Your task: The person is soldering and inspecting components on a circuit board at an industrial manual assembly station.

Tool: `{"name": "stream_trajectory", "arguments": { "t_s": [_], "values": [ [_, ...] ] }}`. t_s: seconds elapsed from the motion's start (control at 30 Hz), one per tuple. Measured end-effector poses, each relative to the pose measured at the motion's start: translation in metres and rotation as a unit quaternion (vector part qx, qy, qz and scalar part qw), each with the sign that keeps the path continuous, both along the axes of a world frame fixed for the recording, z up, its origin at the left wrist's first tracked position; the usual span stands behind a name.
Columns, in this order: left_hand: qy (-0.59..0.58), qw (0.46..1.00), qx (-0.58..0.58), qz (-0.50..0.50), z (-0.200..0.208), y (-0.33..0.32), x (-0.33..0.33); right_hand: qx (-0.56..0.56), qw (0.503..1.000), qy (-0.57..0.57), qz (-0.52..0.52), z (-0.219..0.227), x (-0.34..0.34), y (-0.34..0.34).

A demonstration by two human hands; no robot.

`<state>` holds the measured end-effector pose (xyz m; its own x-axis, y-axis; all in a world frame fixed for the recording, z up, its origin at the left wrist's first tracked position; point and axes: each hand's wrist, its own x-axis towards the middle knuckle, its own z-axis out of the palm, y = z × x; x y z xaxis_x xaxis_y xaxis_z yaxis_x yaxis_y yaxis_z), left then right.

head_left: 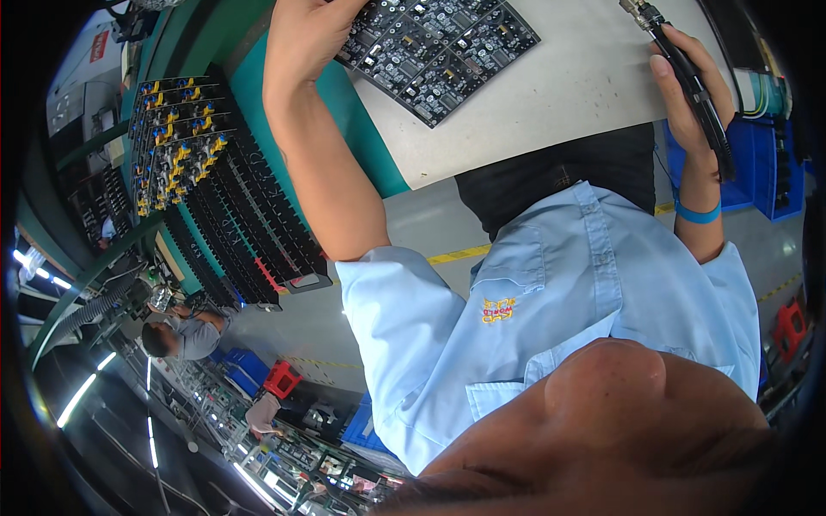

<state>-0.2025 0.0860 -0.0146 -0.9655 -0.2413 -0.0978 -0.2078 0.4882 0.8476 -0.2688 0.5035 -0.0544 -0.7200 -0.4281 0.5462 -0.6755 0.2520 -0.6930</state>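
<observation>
A black panel of several joined circuit boards point(443, 60), crowded with small parts, lies at a slant over the pale worktop. My left hand point(311, 39) is closed on its left corner; the fingertips run out past the top edge of the head view. At the right side of the worktop my right hand point(688, 95) is wrapped round a long black hand tool point(691, 82) with a silver metal fitting at its upper end. The tool's exact kind cannot be made out. It is apart from the panel. A blue band point(698, 212) circles my right wrist.
Left of the worktop point(551, 112) and its green mat point(370, 146) stands a black slotted rack point(249, 198). Upright boards with yellow and blue parts point(176, 142) stand beside it. Blue bins point(779, 172) sit at the right. A co-worker point(185, 335) is farther off at left.
</observation>
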Motion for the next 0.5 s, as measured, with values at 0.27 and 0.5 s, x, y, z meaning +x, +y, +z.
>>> {"name": "stream_trajectory", "arguments": {
  "t_s": [0.27, 0.5],
  "values": [
    [-0.006, 1.000, 0.017, 0.010, 0.001, 0.003, -0.002, -0.020, 1.000, 0.008, 0.001, 0.002, 0.001, 0.001],
    [0.008, 0.999, 0.028, 0.016, -0.002, 0.001, 0.004, -0.018, 0.986, -0.072, 0.147, 0.033, 0.027, -0.009]
  ]
}}
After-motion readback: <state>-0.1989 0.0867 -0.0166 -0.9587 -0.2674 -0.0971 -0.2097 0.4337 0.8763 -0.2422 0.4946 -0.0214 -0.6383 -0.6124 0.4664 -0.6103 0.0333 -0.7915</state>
